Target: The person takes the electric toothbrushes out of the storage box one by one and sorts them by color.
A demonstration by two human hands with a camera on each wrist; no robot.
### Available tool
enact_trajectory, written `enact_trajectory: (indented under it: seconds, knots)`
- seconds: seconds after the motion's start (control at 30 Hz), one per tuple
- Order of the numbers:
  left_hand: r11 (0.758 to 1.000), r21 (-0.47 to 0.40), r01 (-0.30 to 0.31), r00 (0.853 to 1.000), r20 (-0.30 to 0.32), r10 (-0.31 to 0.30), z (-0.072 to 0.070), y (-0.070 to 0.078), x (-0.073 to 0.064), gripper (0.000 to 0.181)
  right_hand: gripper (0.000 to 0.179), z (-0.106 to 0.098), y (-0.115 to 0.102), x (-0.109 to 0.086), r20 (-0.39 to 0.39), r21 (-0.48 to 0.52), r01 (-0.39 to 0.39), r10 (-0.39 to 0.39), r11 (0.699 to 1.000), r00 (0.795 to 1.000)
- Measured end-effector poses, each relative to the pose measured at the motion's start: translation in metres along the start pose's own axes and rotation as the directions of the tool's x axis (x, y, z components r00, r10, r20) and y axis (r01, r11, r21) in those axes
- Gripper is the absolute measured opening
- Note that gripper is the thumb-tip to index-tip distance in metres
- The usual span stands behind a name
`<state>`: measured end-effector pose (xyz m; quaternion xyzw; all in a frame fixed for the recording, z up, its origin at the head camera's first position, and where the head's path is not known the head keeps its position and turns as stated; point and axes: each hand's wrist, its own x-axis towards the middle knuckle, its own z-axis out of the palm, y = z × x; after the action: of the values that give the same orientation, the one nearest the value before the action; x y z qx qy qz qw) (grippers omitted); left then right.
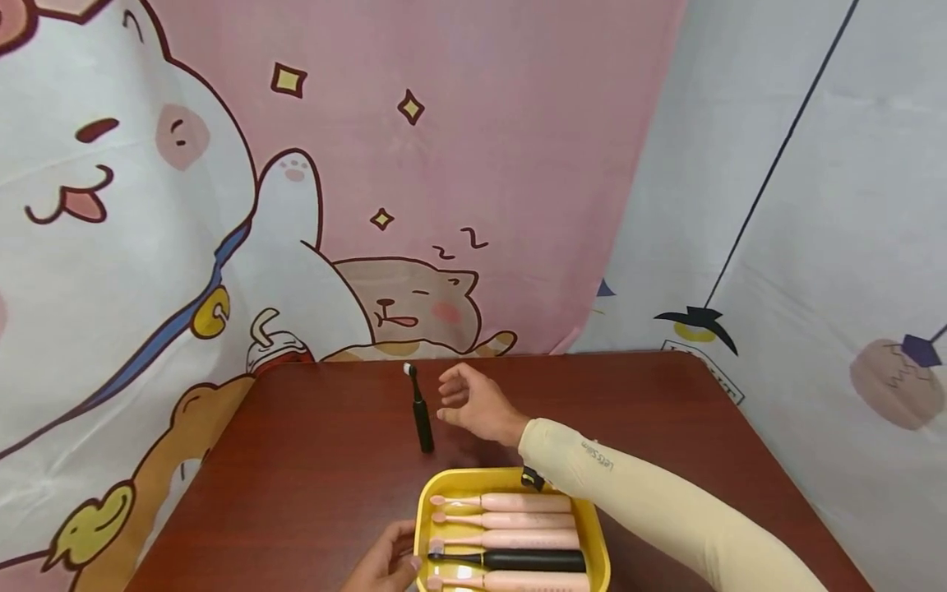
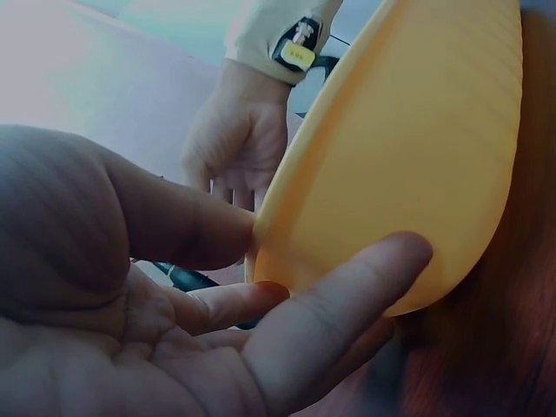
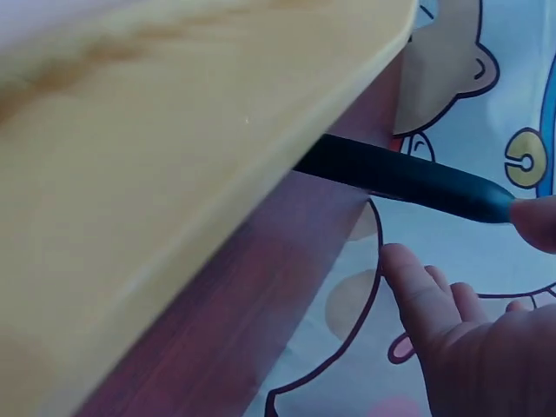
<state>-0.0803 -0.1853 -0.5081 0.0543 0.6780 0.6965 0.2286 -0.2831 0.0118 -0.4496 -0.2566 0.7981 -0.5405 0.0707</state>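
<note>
A black electric toothbrush stands upright on the brown table, its white-tipped head at the top. Just to its right is my right hand, fingers loosely bent and apart from the handle. In the right wrist view, the thumb overlaps the upper end of the toothbrush, whose base hides behind a yellow rim. My left hand holds the left side of a yellow storage box, thumb at the rim and fingers against the outer wall. Inside lie several pink electric toothbrushes and one black toothbrush, side by side, heads leftward.
The brown table runs back to a pink and white cartoon curtain. A pale curtain hangs along the right side. My right forearm, in a cream sleeve, crosses over the box's back right corner.
</note>
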Motion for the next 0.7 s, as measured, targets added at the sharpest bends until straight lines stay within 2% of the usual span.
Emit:
enact_trajectory:
  seconds: [0.1, 0.27, 0.4, 0.53, 0.7]
  knots:
    - [0.999, 0.030, -0.025, 1.000, 0.013, 0.025, -0.001, -0.001, 0.000, 0.058, 0.053, -0.010, -0.008, -0.010, 0.020, 0.059, -0.033, 0.032, 0.998, 0.999]
    - [1.000, 0.025, 0.013, 1.000, -0.003, -0.013, -0.004, 0.000, 0.001, 0.057, 0.055, -0.024, -0.019, -0.025, 0.080, 0.150, -0.071, 0.059, 0.986, 0.995]
    - [0.999, 0.034, 0.023, 1.000, -0.016, -0.022, -0.004, 0.001, 0.001, 0.055, 0.050, -0.029, -0.027, -0.037, 0.166, 0.194, -0.096, 0.064, 0.976, 0.984]
    - [0.998, 0.047, 0.030, 0.999, -0.025, -0.029, -0.003, 0.002, 0.001, 0.055, 0.048, -0.032, -0.035, -0.051, 0.276, 0.218, -0.133, 0.069, 0.967, 0.959]
    - [0.998, 0.067, 0.022, 0.999, -0.031, -0.020, -0.002, 0.003, 0.002, 0.054, 0.044, -0.033, -0.041, -0.072, 0.430, 0.261, -0.187, 0.059, 0.947, 0.901]
